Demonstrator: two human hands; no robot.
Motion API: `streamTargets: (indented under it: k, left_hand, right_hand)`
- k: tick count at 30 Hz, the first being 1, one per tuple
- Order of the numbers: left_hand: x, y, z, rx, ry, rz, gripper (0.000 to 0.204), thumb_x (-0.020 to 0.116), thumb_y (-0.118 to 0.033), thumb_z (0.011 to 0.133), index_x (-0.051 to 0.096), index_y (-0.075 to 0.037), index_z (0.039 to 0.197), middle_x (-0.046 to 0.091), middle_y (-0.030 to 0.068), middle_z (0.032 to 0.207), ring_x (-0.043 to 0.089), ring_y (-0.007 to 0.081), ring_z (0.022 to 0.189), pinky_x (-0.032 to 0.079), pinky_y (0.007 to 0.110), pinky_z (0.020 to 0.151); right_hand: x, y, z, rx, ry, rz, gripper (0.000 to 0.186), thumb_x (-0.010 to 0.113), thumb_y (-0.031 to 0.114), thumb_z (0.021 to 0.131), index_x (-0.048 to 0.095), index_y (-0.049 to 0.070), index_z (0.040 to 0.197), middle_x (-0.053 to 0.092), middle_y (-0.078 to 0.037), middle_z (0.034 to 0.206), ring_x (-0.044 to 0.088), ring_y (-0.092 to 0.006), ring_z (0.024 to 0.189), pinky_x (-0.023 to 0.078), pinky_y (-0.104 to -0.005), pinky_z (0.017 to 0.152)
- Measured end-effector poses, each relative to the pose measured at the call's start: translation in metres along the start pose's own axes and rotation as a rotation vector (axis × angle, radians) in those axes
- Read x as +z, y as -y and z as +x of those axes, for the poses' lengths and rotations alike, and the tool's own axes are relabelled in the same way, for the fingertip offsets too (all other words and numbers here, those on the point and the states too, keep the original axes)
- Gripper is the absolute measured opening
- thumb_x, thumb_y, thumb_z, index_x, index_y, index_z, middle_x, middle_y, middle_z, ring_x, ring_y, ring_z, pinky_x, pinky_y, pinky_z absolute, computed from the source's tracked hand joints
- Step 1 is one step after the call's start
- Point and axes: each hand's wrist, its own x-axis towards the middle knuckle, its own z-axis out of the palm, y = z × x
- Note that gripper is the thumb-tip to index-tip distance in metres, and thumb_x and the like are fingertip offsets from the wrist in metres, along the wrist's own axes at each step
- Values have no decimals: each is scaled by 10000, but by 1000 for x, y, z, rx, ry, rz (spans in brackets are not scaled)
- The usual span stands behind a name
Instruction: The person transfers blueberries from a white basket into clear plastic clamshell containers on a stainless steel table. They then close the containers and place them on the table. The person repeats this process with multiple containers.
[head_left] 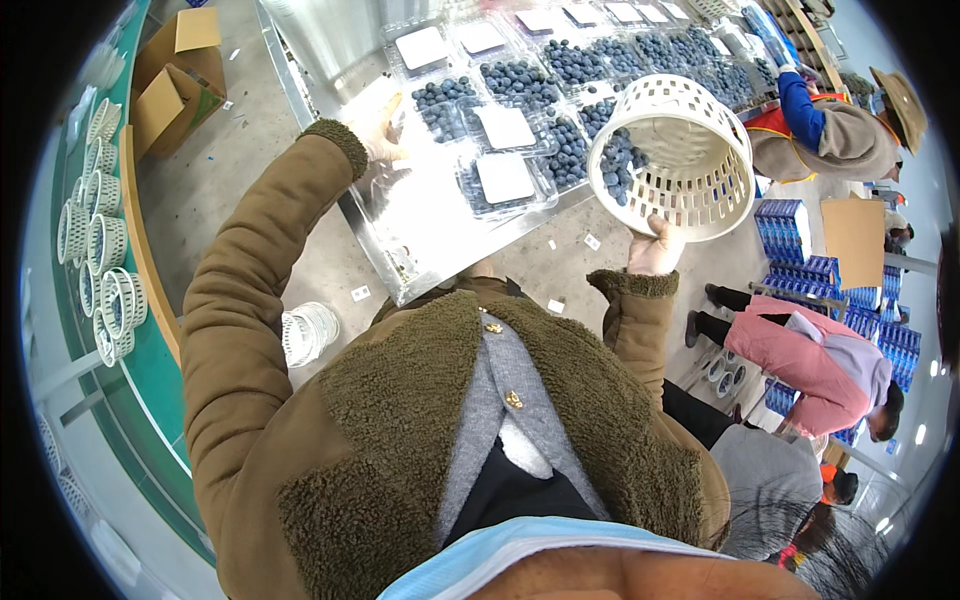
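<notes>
White labels (505, 180) mark the clear lids of blueberry tubs (517, 82) (any print is too small to read). The right hand's (655, 247) fingers pinch the rim of a tilted white basket (697, 150), berries inside, over the tabletop's (470, 238) near edge. The left hand's (380, 135) fingers spread by the left edge; a cardboard box (182, 85) stands beyond.

Left hand (379, 133), right hand (655, 248) well apart
</notes>
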Motion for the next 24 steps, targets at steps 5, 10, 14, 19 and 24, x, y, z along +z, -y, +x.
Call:
streamTargets:
  k: [5, 10, 14, 19, 24]
  left_hand:
    - [1, 13, -3, -58, -23, -441, 597, 732, -240, 713, 484, 14, 1193, 623, 74, 868, 553, 142, 762, 442, 244, 701]
    - [-10, 5, -19, -50, -43, -818, 239, 658, -200, 802, 632, 2, 927, 611, 33, 844, 539, 107, 765, 438, 241, 693]
    - [30, -18, -26, 129, -152, -849, 184, 648, -168, 809, 618, -25, 919, 598, 29, 843, 521, 96, 740, 440, 235, 679]
    - [84, -26, -23, -1, -177, -566, 183, 643, -108, 805, 577, -41, 962, 565, 18, 840, 520, 97, 765, 441, 235, 712]
    - [101, -19, -20, 93, -313, -774, 179, 608, -77, 824, 551, -28, 987, 559, 24, 836, 523, 100, 763, 444, 226, 695]
  right_hand:
    - [-1, -1, 0, -19, -37, 9, 734, 371, -89, 632, 275, 50, 1346, 401, -178, 1295, 461, -335, 1144, 471, -534, 868]
    - [-7, -4, 3, -19, 20, 23, 746, 393, -94, 630, 272, 59, 1350, 395, -151, 1307, 461, -319, 1144, 465, -500, 885]
    - [-11, -7, 8, -2, 0, 20, 750, 373, -117, 628, 264, 46, 1352, 388, -161, 1310, 459, -314, 1150, 477, -479, 879]
    - [-13, -9, 11, -47, 25, 7, 728, 376, -113, 631, 258, 1, 1340, 389, -187, 1303, 463, -324, 1144, 462, -458, 911]
    - [-12, -7, 12, -4, 30, 23, 729, 379, -105, 632, 262, 10, 1343, 389, -190, 1306, 464, -328, 1145, 467, -459, 906]
